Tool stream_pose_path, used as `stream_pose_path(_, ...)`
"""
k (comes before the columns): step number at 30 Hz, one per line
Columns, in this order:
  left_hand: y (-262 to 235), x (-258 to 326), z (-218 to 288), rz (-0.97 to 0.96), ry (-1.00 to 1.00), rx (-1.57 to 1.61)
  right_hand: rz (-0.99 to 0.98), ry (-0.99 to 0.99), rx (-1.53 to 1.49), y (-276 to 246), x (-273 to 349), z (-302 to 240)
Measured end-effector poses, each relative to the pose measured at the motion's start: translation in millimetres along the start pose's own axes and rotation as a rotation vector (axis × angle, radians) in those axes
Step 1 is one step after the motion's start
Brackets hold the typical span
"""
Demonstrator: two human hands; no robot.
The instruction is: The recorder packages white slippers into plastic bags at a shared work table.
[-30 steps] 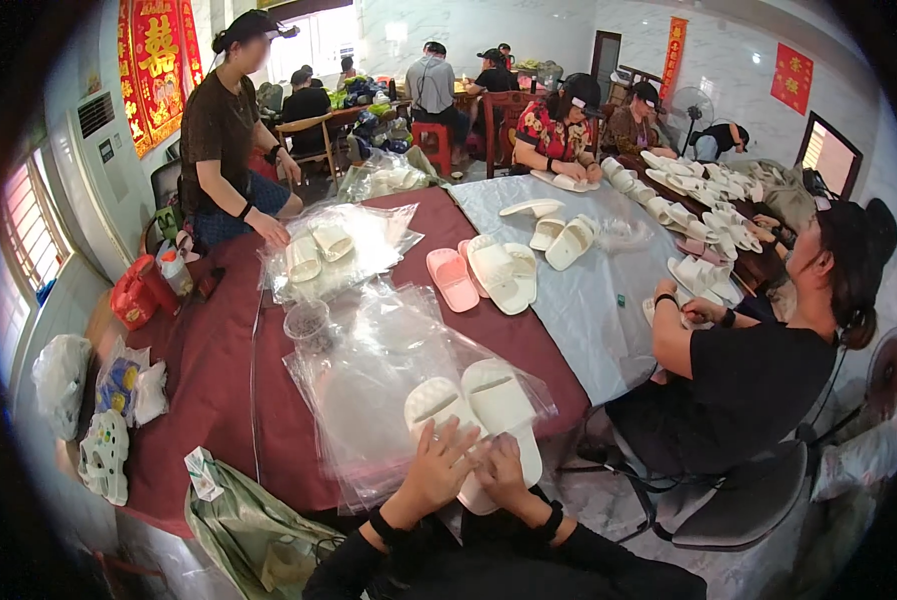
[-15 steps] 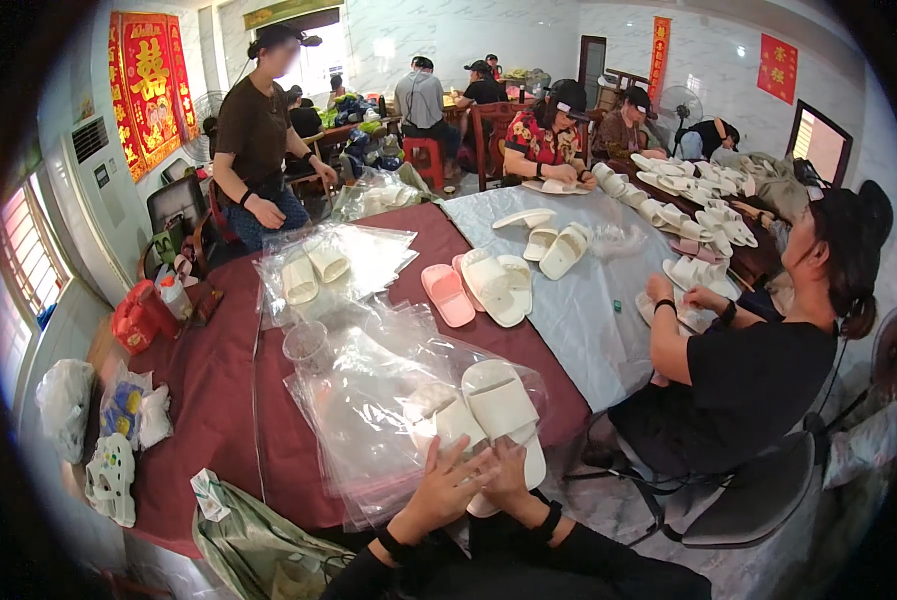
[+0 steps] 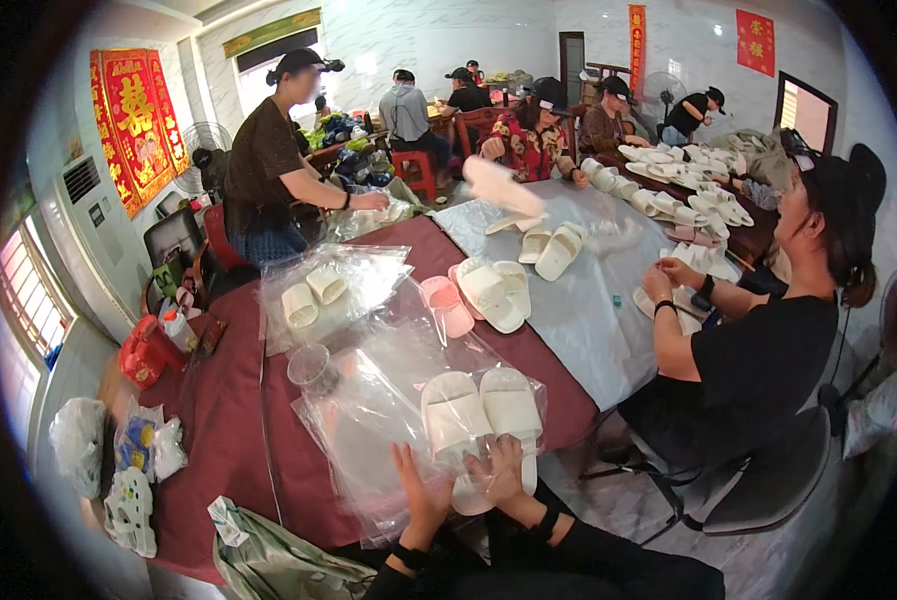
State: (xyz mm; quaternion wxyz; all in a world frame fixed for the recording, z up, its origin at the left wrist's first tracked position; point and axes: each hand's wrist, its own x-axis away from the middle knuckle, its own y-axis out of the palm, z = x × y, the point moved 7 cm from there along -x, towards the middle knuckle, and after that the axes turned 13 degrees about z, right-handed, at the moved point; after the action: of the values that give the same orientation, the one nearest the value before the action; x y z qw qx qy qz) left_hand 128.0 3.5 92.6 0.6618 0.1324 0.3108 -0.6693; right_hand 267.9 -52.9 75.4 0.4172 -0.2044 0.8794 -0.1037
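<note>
A pair of white slippers (image 3: 481, 410) lies side by side on a stack of clear plastic bags (image 3: 369, 420) at the near edge of a dark red table (image 3: 229, 420). My right hand (image 3: 496, 470) grips the heel end of the slippers through clear plastic. My left hand (image 3: 421, 490) rests beside it with fingers spread, pressing on the plastic next to the left slipper. Both wrists wear dark bands.
A clear plastic cup (image 3: 312, 366) stands behind the bags. Another bag holds two white slippers (image 3: 312, 293). Pink and white slippers (image 3: 479, 290) lie mid-table. A seated person in black (image 3: 759, 340) works at my right; a standing person (image 3: 269, 170) is at the far side.
The view has tilted upward and closer. My hands have shifted from covering the slipper heels together to sitting apart, the left now spread on the plastic.
</note>
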Motion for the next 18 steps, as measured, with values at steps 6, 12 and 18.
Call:
stream_pose_path(6, 10.9, 12.1, -85.0, 0.024, -0.564, 0.494, -0.213, 0.082, 0.081, 38.0, 15.1, 15.3)
stream_pose_path(12, -1.5, 9.2, -122.1, 0.168, -0.606, 0.286, -0.181, 0.022, 0.079, 44.4, 23.7, 3.4)
stream_pose_path(18, -16.1, 13.4, -128.6, 0.253, -0.495, 0.084, -0.272, 0.093, 0.045, 45.1, 28.6, 1.3)
